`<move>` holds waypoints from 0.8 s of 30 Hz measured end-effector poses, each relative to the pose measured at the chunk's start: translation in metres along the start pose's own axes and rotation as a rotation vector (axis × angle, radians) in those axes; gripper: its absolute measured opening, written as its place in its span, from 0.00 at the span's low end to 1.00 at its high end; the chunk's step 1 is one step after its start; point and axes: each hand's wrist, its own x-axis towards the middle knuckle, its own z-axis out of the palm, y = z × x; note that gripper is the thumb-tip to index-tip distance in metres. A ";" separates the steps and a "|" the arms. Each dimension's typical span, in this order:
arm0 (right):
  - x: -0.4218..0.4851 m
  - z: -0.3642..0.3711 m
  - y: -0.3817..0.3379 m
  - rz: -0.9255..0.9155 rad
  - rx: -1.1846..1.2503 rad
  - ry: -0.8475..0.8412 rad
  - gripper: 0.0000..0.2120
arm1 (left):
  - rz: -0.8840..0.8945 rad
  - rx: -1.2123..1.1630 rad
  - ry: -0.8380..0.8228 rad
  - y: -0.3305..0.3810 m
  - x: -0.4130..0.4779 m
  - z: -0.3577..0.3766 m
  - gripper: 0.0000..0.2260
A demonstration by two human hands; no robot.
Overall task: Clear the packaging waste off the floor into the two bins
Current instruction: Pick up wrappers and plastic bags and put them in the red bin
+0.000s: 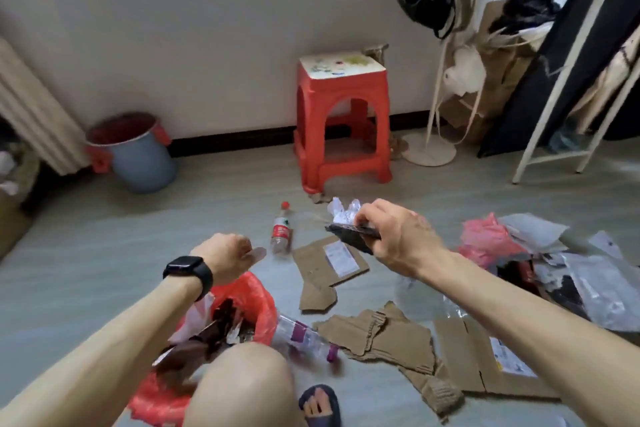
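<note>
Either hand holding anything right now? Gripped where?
Right hand grips a flat dark packaging piece at its right end, crumpled white plastic film pinched against it. Left hand is curled; its contents cannot be told.

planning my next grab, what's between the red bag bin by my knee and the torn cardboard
In the head view, a clear bottle with a purple label lies on its side between the red-lined bin and the torn cardboard.
</note>
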 end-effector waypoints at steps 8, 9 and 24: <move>0.034 0.137 -0.133 0.088 0.284 -0.423 0.09 | -0.252 -0.121 -0.042 -0.127 -0.058 0.077 0.18; 0.037 0.150 -0.145 0.123 0.332 -0.464 0.10 | -0.251 -0.132 -0.059 -0.135 -0.062 0.083 0.17; 0.023 0.032 -0.024 0.218 -0.001 -0.517 0.17 | 0.045 -0.111 -0.155 -0.033 -0.012 0.010 0.11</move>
